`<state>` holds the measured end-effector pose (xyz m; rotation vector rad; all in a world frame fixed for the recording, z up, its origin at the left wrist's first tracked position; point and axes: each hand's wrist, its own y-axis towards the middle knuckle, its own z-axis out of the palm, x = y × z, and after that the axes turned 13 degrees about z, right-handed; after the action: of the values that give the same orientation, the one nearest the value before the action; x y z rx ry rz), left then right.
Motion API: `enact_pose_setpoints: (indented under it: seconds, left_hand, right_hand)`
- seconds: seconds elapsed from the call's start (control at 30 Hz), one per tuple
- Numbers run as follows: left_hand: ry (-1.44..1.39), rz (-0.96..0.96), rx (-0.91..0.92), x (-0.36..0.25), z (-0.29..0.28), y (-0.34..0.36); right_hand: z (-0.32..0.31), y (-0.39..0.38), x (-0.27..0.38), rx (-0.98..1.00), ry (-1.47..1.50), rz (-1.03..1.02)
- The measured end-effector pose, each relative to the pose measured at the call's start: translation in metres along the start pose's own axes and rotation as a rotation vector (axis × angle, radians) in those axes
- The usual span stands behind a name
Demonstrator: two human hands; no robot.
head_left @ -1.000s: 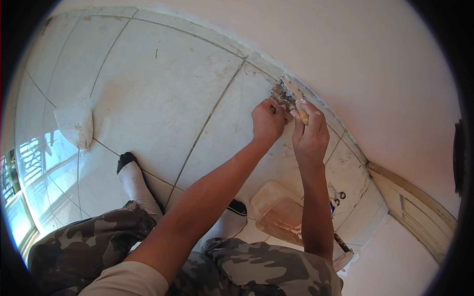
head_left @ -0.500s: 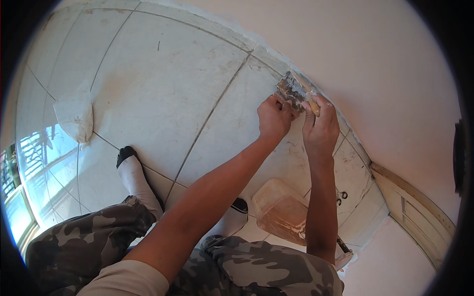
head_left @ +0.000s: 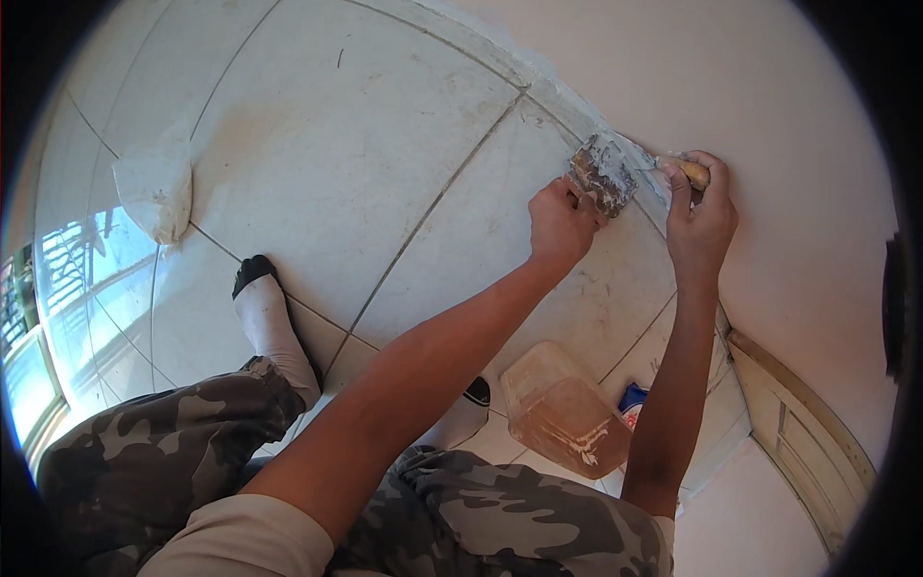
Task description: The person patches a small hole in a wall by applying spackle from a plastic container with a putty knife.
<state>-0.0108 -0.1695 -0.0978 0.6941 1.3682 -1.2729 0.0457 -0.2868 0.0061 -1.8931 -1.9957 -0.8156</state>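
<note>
My left hand (head_left: 561, 226) is closed around the near end of a flat putty-smeared scraper (head_left: 606, 168), held low over the floor beside the wall's tiled skirting. The scraper's own handle, if it has one, is hidden in my fingers. My right hand (head_left: 705, 219) grips the wooden handle of a putty knife (head_left: 690, 172), just right of the scraper. The knife's blade lies along the top of the skirting (head_left: 646, 161), partly out of sight. White paste clings to the fingers near the handle.
A clear plastic tub (head_left: 553, 409) with whitish residue stands on the tiled floor (head_left: 317, 144) near my right forearm. Beside it lies a blue package (head_left: 631, 399). A whitish plastic bag (head_left: 154, 197) sits at the left. A wooden door (head_left: 803, 404) is at the lower right.
My right hand has moved right with the putty knife, away from the scraper and against the wall base. My left hand shifts slightly right in view. The blue package has come into sight.
</note>
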Motion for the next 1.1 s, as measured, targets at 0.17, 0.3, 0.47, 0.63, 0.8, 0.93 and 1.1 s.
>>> enact_pose_setpoints:
  seconds: [0.17,0.3,0.47,0.63,0.8,0.93,1.1]
  left_hand:
    - [0.013,-0.003,-0.038,-0.002,0.003,-0.001]
    - [-0.003,0.002,-0.040,-0.005,0.004,-0.002]
    - [0.043,0.033,-0.040,-0.005,0.000,-0.002]
    - [0.006,0.002,-0.010,-0.008,0.000,-0.004]
    - [0.033,0.006,0.004,-0.008,-0.004,-0.009]
    - [0.067,0.022,0.001,-0.009,-0.005,-0.012]
    - [0.039,0.006,-0.013,-0.005,-0.004,-0.011]
  right_hand:
    - [-0.005,0.008,0.001,0.044,-0.051,0.002]
    - [-0.007,0.009,0.003,0.033,-0.034,-0.032]
    - [-0.007,0.007,0.007,0.051,0.002,0.014]
    - [-0.001,0.005,0.009,0.090,-0.062,-0.043]
    - [-0.001,0.010,0.006,0.066,-0.088,-0.041]
    - [-0.004,0.010,0.004,0.078,0.012,0.010]
    - [0.000,0.010,0.007,0.058,-0.084,-0.012]
